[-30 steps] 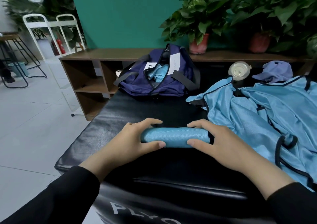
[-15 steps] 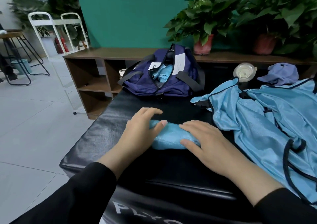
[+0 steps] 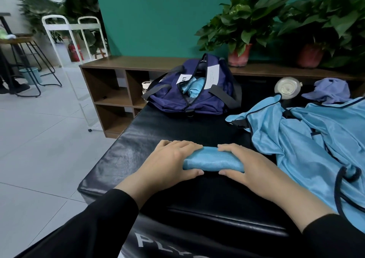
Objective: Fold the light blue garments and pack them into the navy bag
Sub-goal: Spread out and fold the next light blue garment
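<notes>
Bag label text unreadable; loose garments cut off at right edge.

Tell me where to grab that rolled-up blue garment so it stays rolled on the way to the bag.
Grip the rolled garment at its two ends, from above, fingers over the far side and thumbs on the near side, as the left hand and right hand now hold it. It lies crosswise as a long tight bundle, so end grips probably keep it from unrolling before the navy bag.
</notes>
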